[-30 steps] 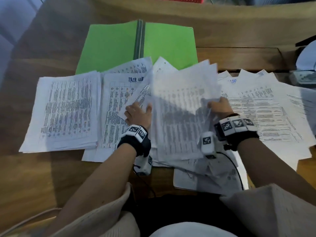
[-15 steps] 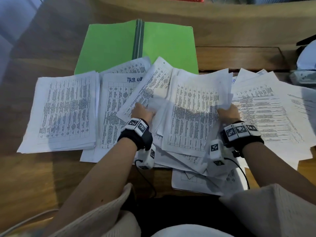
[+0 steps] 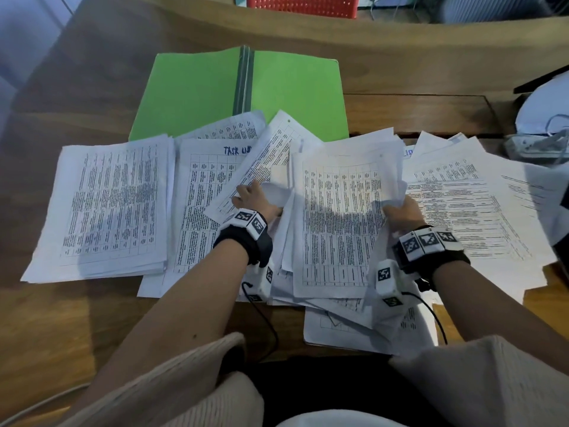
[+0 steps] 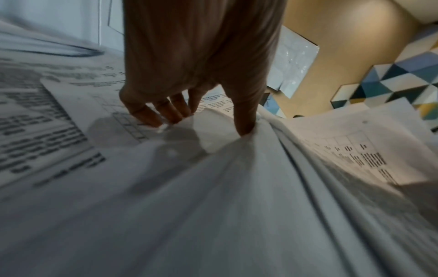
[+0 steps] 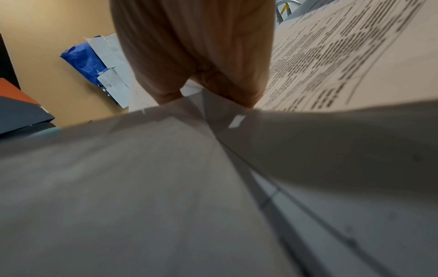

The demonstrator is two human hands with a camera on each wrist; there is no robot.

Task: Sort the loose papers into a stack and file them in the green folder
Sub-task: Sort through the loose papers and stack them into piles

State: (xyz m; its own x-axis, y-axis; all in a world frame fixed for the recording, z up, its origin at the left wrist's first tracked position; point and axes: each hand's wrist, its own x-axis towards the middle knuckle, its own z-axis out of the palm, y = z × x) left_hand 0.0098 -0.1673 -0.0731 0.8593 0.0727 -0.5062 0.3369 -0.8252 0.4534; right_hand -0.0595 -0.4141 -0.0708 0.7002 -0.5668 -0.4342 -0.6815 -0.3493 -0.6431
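The green folder lies open and flat at the back of the desk. In front of it, white printed sheets are spread out. A squared stack sits on the left. A sheet headed "TASK LIST" lies beside it, and loose papers fan out to the right. Both hands hold an uneven bundle of papers in the middle. My left hand grips its left edge, thumb on top and fingers curled under. My right hand grips the right edge, with its fingertips hidden behind the sheets.
More sheets hang over the desk's near edge below the bundle. A white object and a power strip sit at the far right. A raised wooden ledge runs behind the folder, with a red crate beyond it.
The bundle was raised and tilted up a second ago. It has come down flatter onto the pile, and both hands have dropped slightly toward me with it.
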